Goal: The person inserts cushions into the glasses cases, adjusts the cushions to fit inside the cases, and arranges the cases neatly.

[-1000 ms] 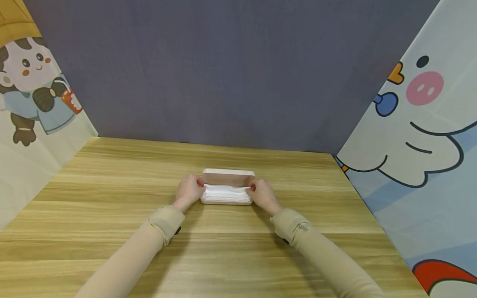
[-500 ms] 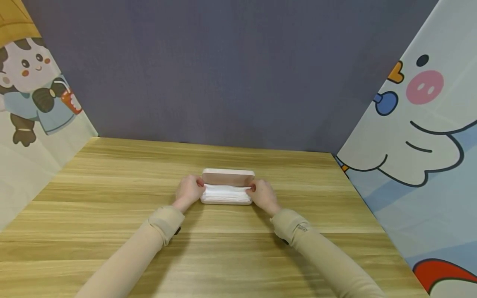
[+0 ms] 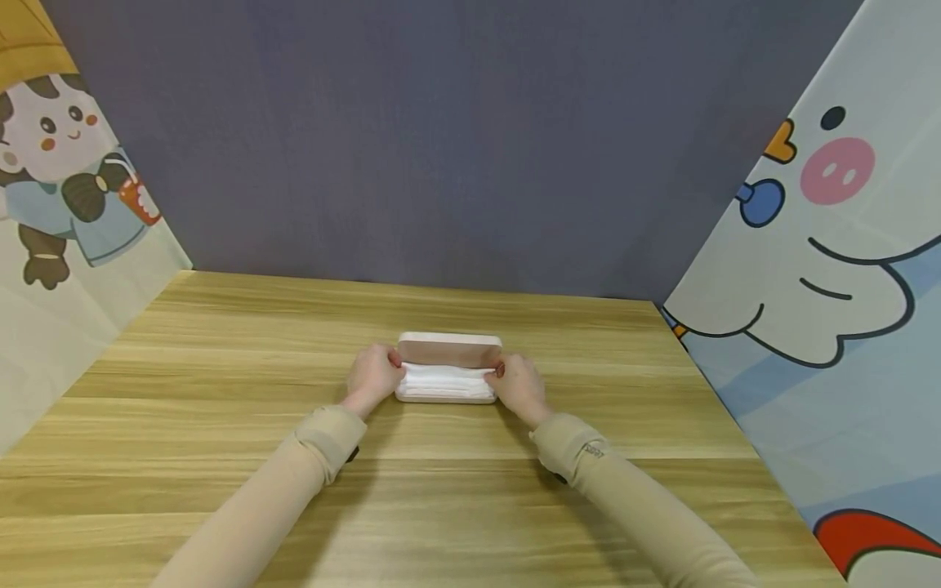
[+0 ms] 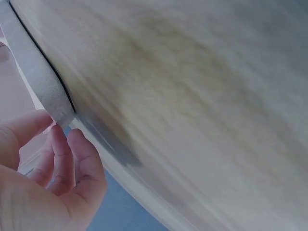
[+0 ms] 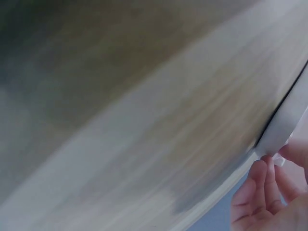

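A small white hinged case (image 3: 450, 354), much like a glasses case, stands with its lid raised on the wooden table. Folded white cloth (image 3: 446, 380) fills its lower half. At the left end, my left hand (image 3: 372, 376) pinches the cloth's edge between thumb and fingers; in the left wrist view its fingertips (image 4: 58, 132) meet at the case's corner. My right hand (image 3: 520, 387) pinches the cloth at the right end, and the right wrist view shows a scrap of white cloth (image 5: 278, 160) between thumb and fingers. The cloth's ends are partly hidden by the fingers.
The wood-grain table (image 3: 448, 506) spreads around the case on all sides. A dark grey panel (image 3: 412, 147) rises behind it. Cartoon-printed panels stand at the left (image 3: 73, 327) and right (image 3: 816, 425).
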{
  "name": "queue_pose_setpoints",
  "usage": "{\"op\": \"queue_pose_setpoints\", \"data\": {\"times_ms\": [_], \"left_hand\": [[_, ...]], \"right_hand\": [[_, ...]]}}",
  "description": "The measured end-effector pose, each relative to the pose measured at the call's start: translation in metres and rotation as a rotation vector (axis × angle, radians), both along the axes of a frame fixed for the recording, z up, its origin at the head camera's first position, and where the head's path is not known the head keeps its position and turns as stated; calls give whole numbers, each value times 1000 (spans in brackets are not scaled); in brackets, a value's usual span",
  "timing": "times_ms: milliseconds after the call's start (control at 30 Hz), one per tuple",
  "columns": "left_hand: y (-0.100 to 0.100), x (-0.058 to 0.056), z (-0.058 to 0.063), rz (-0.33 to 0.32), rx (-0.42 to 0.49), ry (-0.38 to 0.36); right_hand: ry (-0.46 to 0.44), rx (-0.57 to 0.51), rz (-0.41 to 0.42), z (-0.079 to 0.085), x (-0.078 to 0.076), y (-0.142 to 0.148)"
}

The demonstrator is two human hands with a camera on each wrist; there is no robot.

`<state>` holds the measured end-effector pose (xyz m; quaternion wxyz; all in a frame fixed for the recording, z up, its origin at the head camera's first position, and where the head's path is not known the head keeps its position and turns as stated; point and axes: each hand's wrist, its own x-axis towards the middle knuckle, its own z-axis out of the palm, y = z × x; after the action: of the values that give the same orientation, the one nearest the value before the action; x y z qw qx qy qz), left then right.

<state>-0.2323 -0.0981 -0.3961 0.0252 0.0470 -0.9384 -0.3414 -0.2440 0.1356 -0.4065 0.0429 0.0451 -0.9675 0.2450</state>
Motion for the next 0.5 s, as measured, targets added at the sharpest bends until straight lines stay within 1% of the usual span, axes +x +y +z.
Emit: {"op": "queue_pose_setpoints", "data": {"times_ms": [300,500], "left_hand": [[-2,2,0,-44,11,4],[-3,2,2,-59,35,-14]], "right_hand": [[-10,-14,10,-2,-1,1],[-20,-21,22,-1,0,2]]}}
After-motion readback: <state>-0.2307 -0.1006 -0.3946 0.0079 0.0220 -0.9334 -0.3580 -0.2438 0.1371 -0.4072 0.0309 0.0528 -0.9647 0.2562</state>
